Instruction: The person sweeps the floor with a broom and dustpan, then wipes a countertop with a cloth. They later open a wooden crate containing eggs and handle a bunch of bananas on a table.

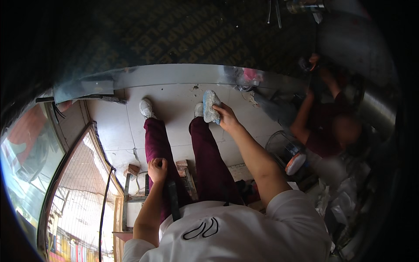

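Observation:
My right hand [226, 115] grips a worn, fluffy white and light-blue pad [211, 106], perhaps a slipper or a brush head; its exact kind cannot be told. The pad is held above the tiled floor, partly over my right shoe [198, 109]. My left hand [157, 169] is loosely curled over my left thigh, its fingers bent, with nothing visible in it. My left shoe [147, 108] rests on the pale floor tiles [176, 131].
A dark printed board [183, 36] spans the top, its pale edge before my feet. At right a co-worker [324, 127] sits near a fan [281, 144]. A mesh screen door [78, 190] stands at left. Bricks [132, 169] and a metal frame [137, 198] lie behind my legs.

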Demonstrator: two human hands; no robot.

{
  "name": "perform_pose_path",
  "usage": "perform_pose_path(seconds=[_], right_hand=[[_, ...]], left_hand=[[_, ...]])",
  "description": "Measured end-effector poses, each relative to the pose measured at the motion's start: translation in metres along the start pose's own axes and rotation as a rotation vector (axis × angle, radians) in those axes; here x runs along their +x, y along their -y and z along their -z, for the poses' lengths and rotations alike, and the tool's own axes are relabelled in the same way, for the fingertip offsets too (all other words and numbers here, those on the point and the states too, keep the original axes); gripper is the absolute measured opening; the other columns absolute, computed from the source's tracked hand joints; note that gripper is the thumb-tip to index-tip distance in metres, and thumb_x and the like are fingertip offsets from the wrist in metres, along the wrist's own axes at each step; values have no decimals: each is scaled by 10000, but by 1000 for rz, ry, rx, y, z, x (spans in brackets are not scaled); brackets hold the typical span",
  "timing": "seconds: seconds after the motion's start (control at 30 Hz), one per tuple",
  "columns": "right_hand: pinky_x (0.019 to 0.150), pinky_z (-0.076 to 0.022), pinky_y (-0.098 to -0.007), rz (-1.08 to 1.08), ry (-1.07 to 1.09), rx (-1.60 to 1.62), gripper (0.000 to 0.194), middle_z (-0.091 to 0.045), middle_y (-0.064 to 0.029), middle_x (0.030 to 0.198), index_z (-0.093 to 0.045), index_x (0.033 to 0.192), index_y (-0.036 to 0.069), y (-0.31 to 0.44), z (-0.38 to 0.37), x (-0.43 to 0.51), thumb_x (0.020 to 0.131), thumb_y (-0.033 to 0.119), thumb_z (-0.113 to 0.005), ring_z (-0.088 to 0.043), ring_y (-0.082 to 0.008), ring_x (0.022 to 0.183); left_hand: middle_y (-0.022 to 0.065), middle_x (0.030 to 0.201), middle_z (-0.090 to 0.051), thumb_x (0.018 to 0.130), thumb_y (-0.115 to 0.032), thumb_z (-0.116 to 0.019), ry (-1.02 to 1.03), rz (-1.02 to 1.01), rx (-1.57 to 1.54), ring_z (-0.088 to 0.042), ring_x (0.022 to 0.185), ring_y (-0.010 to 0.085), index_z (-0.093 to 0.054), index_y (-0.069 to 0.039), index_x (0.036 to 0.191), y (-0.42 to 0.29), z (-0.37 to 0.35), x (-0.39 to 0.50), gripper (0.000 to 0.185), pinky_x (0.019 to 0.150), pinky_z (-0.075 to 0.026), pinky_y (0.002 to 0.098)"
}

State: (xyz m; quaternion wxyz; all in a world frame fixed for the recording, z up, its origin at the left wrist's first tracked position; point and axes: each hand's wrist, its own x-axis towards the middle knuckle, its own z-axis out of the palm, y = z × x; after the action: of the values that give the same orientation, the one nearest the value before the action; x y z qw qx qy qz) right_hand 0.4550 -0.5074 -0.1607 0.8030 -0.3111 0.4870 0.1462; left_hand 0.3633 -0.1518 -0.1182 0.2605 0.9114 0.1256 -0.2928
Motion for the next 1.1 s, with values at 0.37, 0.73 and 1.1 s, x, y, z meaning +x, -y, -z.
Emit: perform_pose_path(seconds=[0.37, 0.73, 1.1], right_hand=[[752, -525, -339, 81, -147, -1164, 398, -648, -102, 979, -602, 1086, 2, 10, -30, 60, 751, 184, -716, -621, -195, 904], [683, -476, -317, 192, -86, -1207, 305, -643, -115, 842, -617, 977, 9, 46, 4, 6, 730, 180, -669, -601, -178, 745], [724, -508, -286, 276, -102, -476, 326, -646, -98, 992, -605, 1093, -44, 191, -6, -141, 840, 156, -649, -623, -159, 849]], left_hand=[[97, 809, -633, 782, -244, -631, 26, -16, 70, -581, 830, 305, -679, -73, 749, -3, 2, 0, 181, 767, -468, 412], [100, 814, -632, 786, -241, -628, -5, -22, 75, -581, 839, 309, -675, -78, 743, -12, 2, 1, 175, 768, -468, 418], [108, 856, -656, 787, -260, -628, 3, -26, 78, -600, 861, 318, -688, -88, 772, -17, -2, 0, 183, 784, -477, 423]])
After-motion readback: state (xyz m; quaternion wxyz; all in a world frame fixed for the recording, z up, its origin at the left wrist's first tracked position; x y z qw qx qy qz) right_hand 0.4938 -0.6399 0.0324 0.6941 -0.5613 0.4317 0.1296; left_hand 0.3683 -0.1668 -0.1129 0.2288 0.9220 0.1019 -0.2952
